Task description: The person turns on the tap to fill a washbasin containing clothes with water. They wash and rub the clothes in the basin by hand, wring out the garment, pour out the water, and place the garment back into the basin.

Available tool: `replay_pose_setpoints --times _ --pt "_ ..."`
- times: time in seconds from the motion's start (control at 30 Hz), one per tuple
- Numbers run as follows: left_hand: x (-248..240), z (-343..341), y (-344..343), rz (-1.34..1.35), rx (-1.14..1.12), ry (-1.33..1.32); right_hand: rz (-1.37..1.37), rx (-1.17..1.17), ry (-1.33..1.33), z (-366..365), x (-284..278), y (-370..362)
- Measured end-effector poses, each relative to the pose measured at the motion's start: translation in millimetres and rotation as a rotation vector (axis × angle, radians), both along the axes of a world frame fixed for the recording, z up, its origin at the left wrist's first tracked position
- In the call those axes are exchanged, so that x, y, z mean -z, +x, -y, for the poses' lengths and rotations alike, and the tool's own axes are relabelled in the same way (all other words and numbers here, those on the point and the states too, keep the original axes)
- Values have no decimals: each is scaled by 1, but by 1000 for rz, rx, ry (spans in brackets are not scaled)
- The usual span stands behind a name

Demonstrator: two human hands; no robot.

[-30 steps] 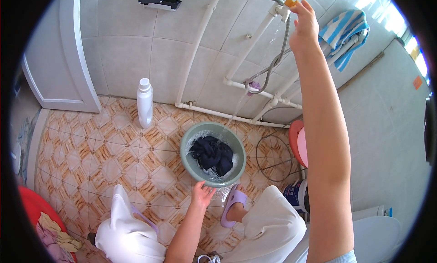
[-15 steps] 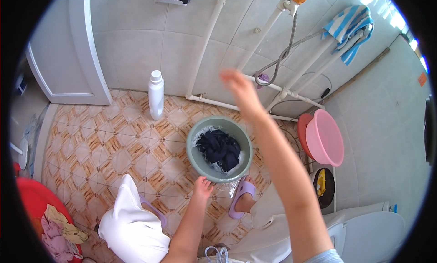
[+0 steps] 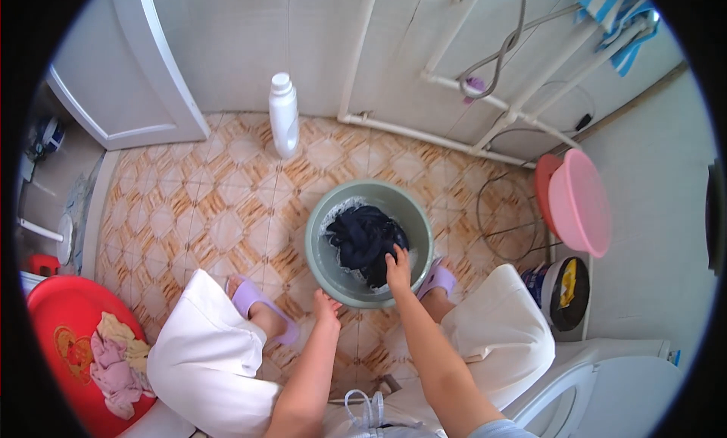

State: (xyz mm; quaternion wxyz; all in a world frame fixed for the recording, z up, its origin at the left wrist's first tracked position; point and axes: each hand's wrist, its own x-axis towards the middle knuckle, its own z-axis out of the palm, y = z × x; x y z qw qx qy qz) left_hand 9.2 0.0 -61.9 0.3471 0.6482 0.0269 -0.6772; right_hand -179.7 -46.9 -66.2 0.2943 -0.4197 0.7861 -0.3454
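A grey-green basin stands on the floor between my feet, with dark navy wet clothing and some suds in it. My left hand is at the basin's near rim, its fingers curled against the edge. My right hand reaches inside from the near right, fingers spread and touching the right side of the clothing; nothing is plainly gripped in it.
A white bottle stands beyond the basin near the wall. At left, a red basin holds pink and cream cloth. Pink basin, black container and toilet are at right. Pipes run along the wall.
My right hand has come down from above the far right side of the basin onto the dark clothing. My left hand stays at the rim. The head view has shifted.
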Motion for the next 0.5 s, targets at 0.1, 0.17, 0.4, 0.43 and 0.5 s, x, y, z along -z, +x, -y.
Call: replay_pose_setpoints --times 0.1,0.17,0.4,0.43,0.5 --pt "1 -21 14 106 -108 41 -106 -37 -36 -3 -12 24" --pt "-15 -25 17 219 -170 139 -295 -144 112 -1 -25 37" --pt "-17 0 21 1062 -79 -438 -583 -316 261 -3 4 57" --pt "-37 14 16 1119 41 -607 -640 -316 256 -4 8 55" --pt "-52 39 17 1200 133 -730 -668 -365 302 -1 25 72"
